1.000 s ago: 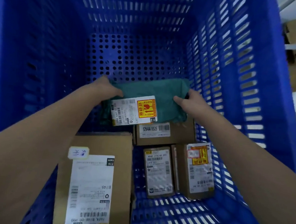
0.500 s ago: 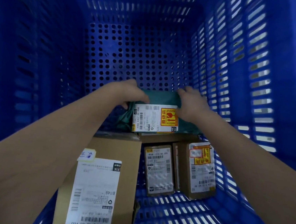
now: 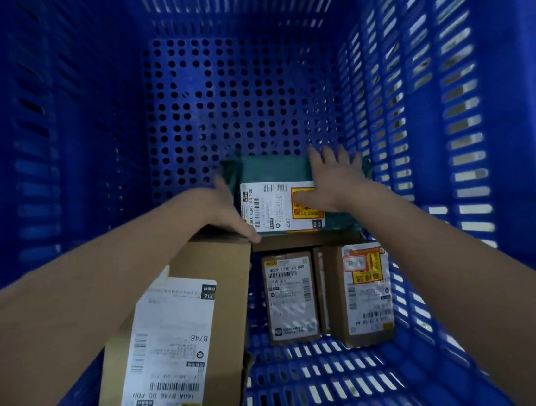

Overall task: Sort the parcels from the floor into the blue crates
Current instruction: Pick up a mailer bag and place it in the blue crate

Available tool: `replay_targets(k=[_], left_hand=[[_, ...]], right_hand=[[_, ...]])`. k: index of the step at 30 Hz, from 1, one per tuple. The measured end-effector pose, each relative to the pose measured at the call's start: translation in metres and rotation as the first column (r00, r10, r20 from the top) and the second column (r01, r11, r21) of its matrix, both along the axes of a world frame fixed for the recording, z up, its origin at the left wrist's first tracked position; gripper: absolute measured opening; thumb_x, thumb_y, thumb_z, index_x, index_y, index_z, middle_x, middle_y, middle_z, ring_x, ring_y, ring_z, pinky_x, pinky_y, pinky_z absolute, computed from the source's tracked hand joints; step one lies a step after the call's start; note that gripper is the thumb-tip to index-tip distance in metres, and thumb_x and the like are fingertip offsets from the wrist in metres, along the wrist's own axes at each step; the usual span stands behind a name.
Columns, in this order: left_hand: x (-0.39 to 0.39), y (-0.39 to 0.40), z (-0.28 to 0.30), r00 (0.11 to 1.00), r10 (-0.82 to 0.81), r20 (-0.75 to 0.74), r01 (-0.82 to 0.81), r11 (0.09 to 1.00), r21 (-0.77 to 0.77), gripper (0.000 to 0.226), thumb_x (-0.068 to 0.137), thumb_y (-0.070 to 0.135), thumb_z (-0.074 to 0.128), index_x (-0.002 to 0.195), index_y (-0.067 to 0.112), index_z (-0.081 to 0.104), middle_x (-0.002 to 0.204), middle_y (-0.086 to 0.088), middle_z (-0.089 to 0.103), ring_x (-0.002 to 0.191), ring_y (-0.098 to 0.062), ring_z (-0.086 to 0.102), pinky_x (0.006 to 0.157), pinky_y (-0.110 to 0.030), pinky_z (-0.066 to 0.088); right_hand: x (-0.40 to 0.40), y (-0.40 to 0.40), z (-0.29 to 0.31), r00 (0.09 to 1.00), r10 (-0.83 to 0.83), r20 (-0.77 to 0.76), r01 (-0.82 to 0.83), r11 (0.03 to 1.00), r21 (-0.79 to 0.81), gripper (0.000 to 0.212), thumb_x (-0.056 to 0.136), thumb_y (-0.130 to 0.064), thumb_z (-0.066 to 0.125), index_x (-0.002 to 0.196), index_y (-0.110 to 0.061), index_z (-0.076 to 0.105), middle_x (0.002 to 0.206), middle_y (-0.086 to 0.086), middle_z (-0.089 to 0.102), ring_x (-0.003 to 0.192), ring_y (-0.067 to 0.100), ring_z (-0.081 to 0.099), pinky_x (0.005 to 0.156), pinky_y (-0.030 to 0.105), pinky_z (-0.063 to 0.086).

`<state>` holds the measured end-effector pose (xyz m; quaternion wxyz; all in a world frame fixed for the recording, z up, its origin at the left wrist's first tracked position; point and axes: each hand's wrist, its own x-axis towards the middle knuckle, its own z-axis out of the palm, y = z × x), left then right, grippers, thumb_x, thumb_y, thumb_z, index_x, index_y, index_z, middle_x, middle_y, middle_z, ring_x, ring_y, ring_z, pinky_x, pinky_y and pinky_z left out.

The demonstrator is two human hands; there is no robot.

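Head view: a green soft parcel (image 3: pixel 296 199) lies flat inside the blue crate (image 3: pixel 483 159), on the perforated floor toward the crate's right wall, its near edge resting on a brown box that is mostly hidden beneath it. Its long axis runs from 9 o'clock to 3 o'clock across the frame, and its white shipping label faces up, with the printed lines running from 6 toward 12 o'clock.

The right hand (image 3: pixel 331 183) lies on top of the parcel's right half, fingers straight and spread, pointing to about 11 o'clock, palm down on the red and yellow sticker. The left hand (image 3: pixel 222 211) sits at the parcel's 8 o'clock corner, fingers extended along its left edge and thumb reaching along its near edge; whether it presses or merely touches cannot be told.

At 6 o'clock from the parcel stand two small brown boxes side by side, a narrow labelled box (image 3: pixel 289 299) and a sticker-marked box (image 3: pixel 360 292) nearer the right wall. At 7 o'clock a large cardboard box (image 3: pixel 200 328) lies under the left forearm.
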<state>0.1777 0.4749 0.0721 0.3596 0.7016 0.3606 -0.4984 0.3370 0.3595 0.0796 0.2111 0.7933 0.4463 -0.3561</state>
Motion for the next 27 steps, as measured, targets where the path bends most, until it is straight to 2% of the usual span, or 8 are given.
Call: replay_targets(k=[2, 4, 7, 13, 18, 21, 23, 27], left_hand=[[-0.008, 0.005, 0.002, 0.995, -0.096, -0.036, 0.094, 0.994, -0.055, 0.100, 0.078, 0.060, 0.060, 0.151, 0.017, 0.007, 0.157, -0.008, 0.017, 0.142, -0.026, 0.023, 0.114, -0.034, 0.018], [-0.011, 0.014, 0.003, 0.983, -0.147, -0.111, 0.131, 0.981, -0.144, 0.081, 0.085, 0.061, 0.049, 0.150, 0.022, 0.018, 0.156, -0.002, 0.022, 0.140, -0.022, 0.026, 0.111, -0.031, 0.020], [-0.009, 0.025, 0.003, 0.951, -0.228, -0.210, 0.215, 0.973, -0.084, 0.094, 0.074, 0.073, 0.051, 0.147, 0.018, 0.027, 0.155, -0.005, 0.025, 0.139, -0.025, 0.029, 0.112, -0.037, 0.024], [0.001, 0.024, 0.006, 0.926, -0.282, -0.251, 0.281, 0.959, -0.041, 0.091, 0.078, 0.066, 0.054, 0.149, 0.018, 0.023, 0.155, -0.008, 0.023, 0.139, -0.027, 0.027, 0.112, -0.038, 0.026], [0.032, 0.009, 0.016, 0.961, -0.267, -0.070, 0.271, 0.865, 0.423, 0.132, 0.068, 0.058, 0.073, 0.145, 0.012, -0.024, 0.154, -0.020, 0.002, 0.140, -0.037, 0.018, 0.107, -0.048, 0.029], [0.047, 0.001, 0.014, 0.938, -0.335, 0.086, 0.283, 0.887, 0.365, 0.132, 0.065, 0.055, 0.077, 0.147, 0.020, -0.021, 0.156, -0.017, -0.002, 0.142, -0.037, 0.010, 0.112, -0.051, 0.023], [0.053, -0.007, 0.013, 0.933, -0.347, 0.098, 0.304, 0.903, 0.304, 0.129, 0.063, 0.055, 0.078, 0.149, 0.022, -0.013, 0.155, -0.016, 0.000, 0.141, -0.039, 0.010, 0.112, -0.052, 0.025], [0.051, -0.022, 0.011, 0.925, -0.371, 0.076, 0.317, 0.868, 0.383, 0.128, 0.062, 0.051, 0.080, 0.150, 0.019, -0.008, 0.154, -0.015, 0.003, 0.139, -0.041, 0.012, 0.110, -0.049, 0.028]], right_hand=[[-0.001, 0.001, -0.003, 0.999, 0.009, -0.038, -0.009, 1.000, -0.002, 0.106, 0.075, -0.077, 0.043, 0.148, -0.030, -0.018, 0.159, 0.008, -0.014, 0.143, 0.041, -0.010, 0.112, 0.063, -0.005], [-0.002, -0.001, -0.006, 0.997, 0.051, -0.057, -0.051, 0.999, 0.004, 0.117, 0.065, -0.085, 0.046, 0.146, -0.034, -0.021, 0.158, 0.005, -0.016, 0.143, 0.041, -0.013, 0.108, 0.067, -0.006], [0.001, -0.005, -0.007, 0.992, 0.102, -0.075, -0.100, 0.995, 0.027, 0.129, 0.056, -0.084, 0.058, 0.147, -0.031, -0.017, 0.159, 0.005, -0.005, 0.144, 0.037, -0.007, 0.105, 0.070, -0.004], [0.009, -0.004, 0.000, 0.985, 0.140, -0.100, -0.138, 0.990, 0.026, 0.128, 0.059, -0.069, 0.071, 0.149, -0.029, -0.010, 0.156, 0.005, 0.009, 0.144, 0.033, 0.004, 0.105, 0.071, 0.004], [0.002, 0.004, 0.006, 0.973, 0.227, -0.025, -0.228, 0.974, -0.007, 0.125, 0.064, -0.065, 0.071, 0.150, -0.022, -0.010, 0.157, 0.007, 0.007, 0.145, 0.031, 0.005, 0.110, 0.065, 0.012], [-0.005, 0.005, 0.008, 0.964, 0.265, 0.041, -0.264, 0.964, -0.011, 0.125, 0.064, -0.064, 0.071, 0.150, -0.019, -0.007, 0.156, 0.006, 0.013, 0.143, 0.030, 0.014, 0.112, 0.057, 0.020], [-0.007, 0.004, 0.009, 0.969, 0.243, 0.045, -0.243, 0.970, -0.007, 0.125, 0.065, -0.063, 0.072, 0.150, -0.019, -0.007, 0.156, 0.006, 0.015, 0.142, 0.029, 0.017, 0.112, 0.053, 0.022], [-0.015, -0.001, 0.017, 0.976, 0.203, 0.081, -0.204, 0.979, -0.006, 0.121, 0.071, -0.056, 0.071, 0.150, -0.015, -0.009, 0.156, 0.010, 0.012, 0.144, 0.028, 0.013, 0.114, 0.048, 0.020]])
